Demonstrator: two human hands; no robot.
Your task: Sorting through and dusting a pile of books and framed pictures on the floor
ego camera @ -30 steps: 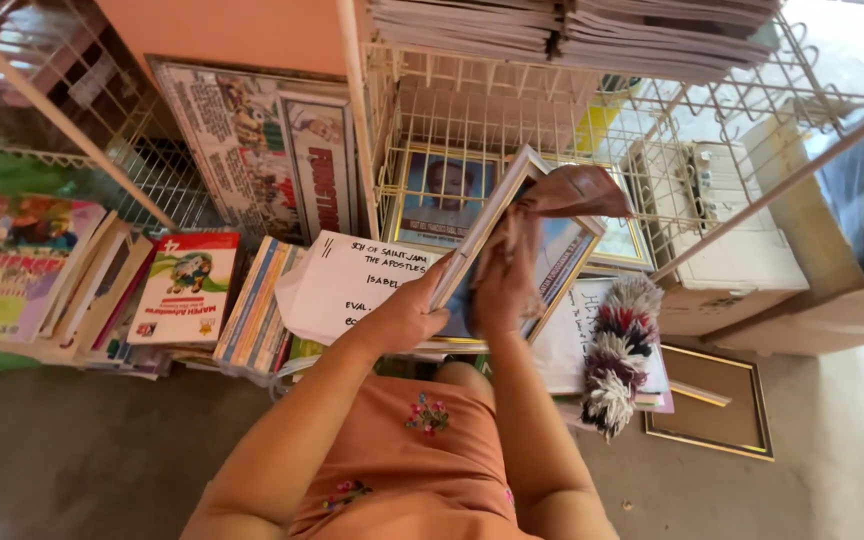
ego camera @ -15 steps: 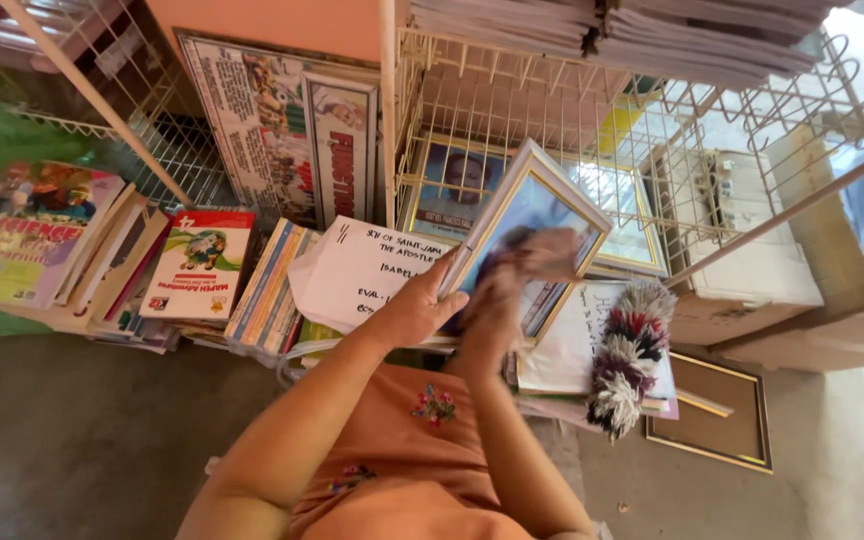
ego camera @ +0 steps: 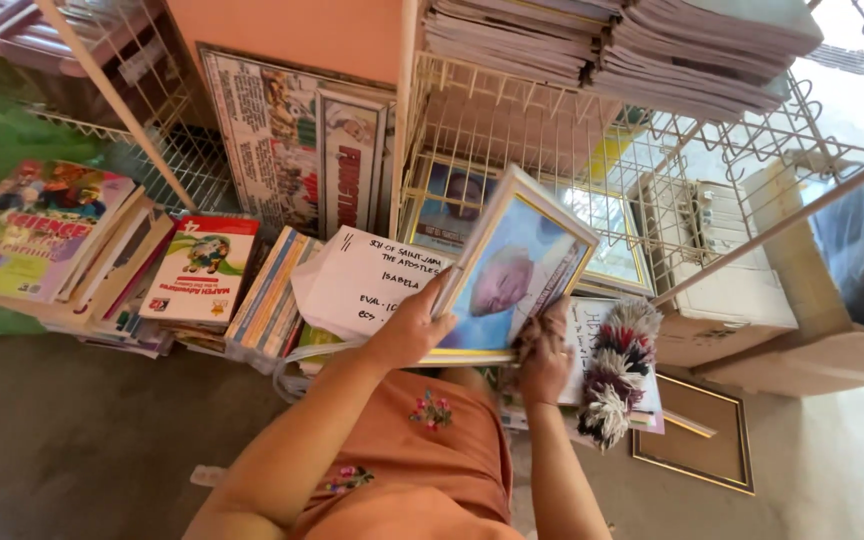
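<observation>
**Books, racks and boxes around the work place**

On the left, children's books [ego camera: 47,240] lie in low stacks on the floor, and a red-and-white workbook [ego camera: 202,268] leans beside them. A white envelope with handwriting [ego camera: 362,285] rests on a row of thin books [ego camera: 267,300]. Behind stands a white wire rack [ego camera: 562,130] with piles of papers [ego camera: 632,45] on top. A multicoloured yarn duster [ego camera: 617,370] lies near an empty gold frame [ego camera: 697,440] and cardboard boxes [ego camera: 752,310].
</observation>
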